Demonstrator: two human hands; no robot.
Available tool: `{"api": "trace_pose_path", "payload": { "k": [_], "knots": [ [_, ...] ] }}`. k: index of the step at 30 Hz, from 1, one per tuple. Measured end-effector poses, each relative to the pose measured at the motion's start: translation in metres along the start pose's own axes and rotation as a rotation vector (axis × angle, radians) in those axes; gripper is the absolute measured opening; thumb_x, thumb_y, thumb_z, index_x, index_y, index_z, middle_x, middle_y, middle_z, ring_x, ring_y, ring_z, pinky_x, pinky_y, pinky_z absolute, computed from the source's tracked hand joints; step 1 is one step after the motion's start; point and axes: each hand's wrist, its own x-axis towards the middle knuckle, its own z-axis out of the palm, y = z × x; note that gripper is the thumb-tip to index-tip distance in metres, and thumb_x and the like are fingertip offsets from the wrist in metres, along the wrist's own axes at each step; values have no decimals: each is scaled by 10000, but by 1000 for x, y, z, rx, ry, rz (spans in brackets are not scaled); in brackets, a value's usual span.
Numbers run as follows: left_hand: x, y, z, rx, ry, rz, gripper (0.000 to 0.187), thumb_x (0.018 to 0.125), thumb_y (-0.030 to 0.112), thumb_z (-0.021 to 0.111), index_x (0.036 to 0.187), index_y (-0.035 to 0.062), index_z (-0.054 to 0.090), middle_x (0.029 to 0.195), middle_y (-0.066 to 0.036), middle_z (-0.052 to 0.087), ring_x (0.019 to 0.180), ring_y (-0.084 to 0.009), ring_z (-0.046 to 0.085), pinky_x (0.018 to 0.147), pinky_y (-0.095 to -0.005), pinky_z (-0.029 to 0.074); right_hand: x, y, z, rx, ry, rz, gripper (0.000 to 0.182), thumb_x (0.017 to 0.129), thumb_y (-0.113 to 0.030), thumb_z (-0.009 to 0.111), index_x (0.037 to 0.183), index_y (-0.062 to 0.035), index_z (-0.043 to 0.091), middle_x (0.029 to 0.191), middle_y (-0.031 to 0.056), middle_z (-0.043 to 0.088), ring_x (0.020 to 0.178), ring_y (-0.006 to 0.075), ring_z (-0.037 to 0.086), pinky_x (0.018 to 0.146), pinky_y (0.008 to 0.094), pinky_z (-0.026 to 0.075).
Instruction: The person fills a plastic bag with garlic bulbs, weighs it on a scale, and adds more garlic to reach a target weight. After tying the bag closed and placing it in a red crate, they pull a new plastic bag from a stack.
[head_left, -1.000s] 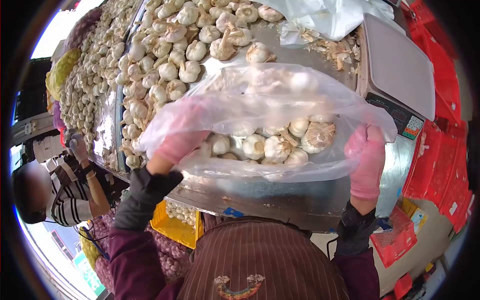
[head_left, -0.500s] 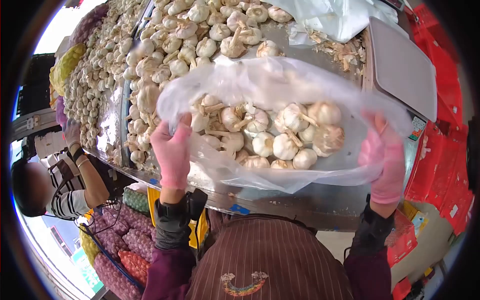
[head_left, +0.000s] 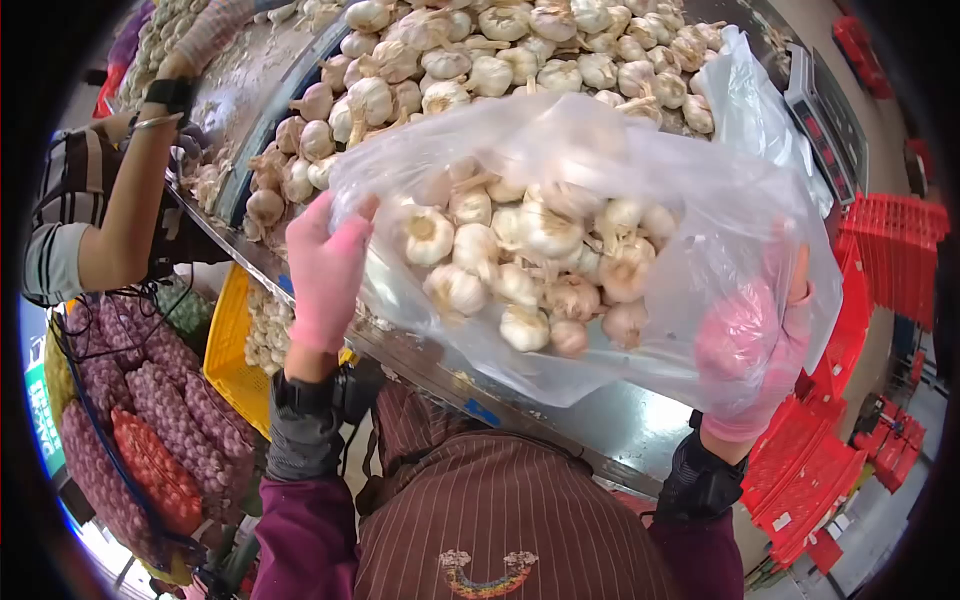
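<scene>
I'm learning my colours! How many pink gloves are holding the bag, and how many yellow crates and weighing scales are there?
Pink gloves: 2, on the left hand and the right hand, both gripping the clear bag of garlic
Yellow crate: 1
Weighing scale: 1
Total: 4

We see both hands in pink gloves, left hand [head_left: 325, 275] and right hand [head_left: 755, 350], with black cuffs; a clear, milky plastic bag [head_left: 700, 215]; off-white garlic bulbs [head_left: 520, 255] tinged purple; a brown pinstriped apron [head_left: 500, 520]; a yellow crate [head_left: 232, 335]; red crates [head_left: 895, 240]; purple and red mesh sacks [head_left: 150, 430].
</scene>
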Motion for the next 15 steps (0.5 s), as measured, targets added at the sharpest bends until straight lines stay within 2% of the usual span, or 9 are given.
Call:
{"api": "trace_pose_path", "payload": {
  "k": [2, 3, 5, 6, 7, 9, 11, 13, 15],
  "knots": [
    [15, -18, -2, 287, -50, 0, 281, 769, 1, 580, 1044, -43, 615, 940, -104, 649, 847, -159, 599, 772, -302, 483, 7, 10, 19, 138, 600, -220, 473, 1013, -330, 366, 1447, -147, 328, 545, -54, 265, 372, 52, 228, 364, 201, 260],
    [12, -6, 7, 283, -58, -2, 281, 769, 1, 580, 1044, -43, 615, 940, -104, 649, 847, -159, 599, 772, -302, 483, 6, 8, 11, 134, 607, -225, 473, 1013, -330, 366, 1447, -147, 328, 545, -54, 265, 372, 52, 228, 364, 201, 260],
    [-9, 31, 32, 851, 337, 941, 256, 773, 32, 592, 1026, 3, 613, 969, -127, 611, 879, -259, 605, 800, -371, 487, 2, 2, -16, 102, 396, -136, 445, 1020, -320, 355, 1433, -155, 357, 548, -66, 278, 390, 55, 212, 364, 229, 211],
    [-23, 29, 34, 728, -24, 929, 315, 751, 68, 603, 1062, 22, 586, 1059, -150, 565, 968, -337, 572, 838, -422, 474, 3, 0, -18, 103, 401, -139, 445, 1020, -320, 355, 1433, -155, 357, 548, -66, 278, 390, 55, 212, 364, 229, 211],
    [-23, 24, 41, 846, -333, 971, 442, 717, 95, 622, 1149, 47, 542, 1104, -175, 533, 1031, -338, 546, 848, -429, 469, 4, -1, -20, 125, 350, -139, 439, 1019, -324, 361, 1422, -152, 372, 545, -71, 284, 388, 48, 218, 358, 225, 210],
    [-4, 2, 66, 941, -345, 794, 529, 699, 93, 609, 1217, 89, 503, 1142, -201, 512, 1092, -352, 509, 870, -445, 450, 2, -1, -22, 156, 297, -149, 433, 1017, -327, 367, 1411, -149, 387, 543, -76, 291, 386, 41, 224, 352, 221, 208],
    [11, 11, 97, 833, -462, 534, 582, 703, 124, 606, 1269, 111, 469, 1161, -201, 510, 1115, -379, 491, 915, -460, 412, 2, 7, -19, -147, 586, -233, 422, 1013, -321, 387, 1392, -136, 408, 539, -81, 298, 386, 35, 231, 344, 216, 203],
    [-10, 25, 140, 859, -599, 524, 555, 703, 158, 604, 1247, 109, 506, 1210, -224, 485, 1144, -407, 461, 948, -498, 376, -1, 11, -22, -57, 577, -177, 418, 1013, -321, 391, 1379, -123, 422, 545, -80, 307, 385, 35, 230, 343, 215, 199],
    [-40, 14, 173, 896, -459, 764, 526, 689, 195, 635, 1201, 106, 557, 1242, -261, 453, 1145, -428, 452, 933, -530, 375, -5, 10, -23, 27, 567, -123, 415, 1012, -321, 395, 1366, -110, 435, 551, -78, 316, 385, 35, 229, 342, 214, 195]
  ]
}}
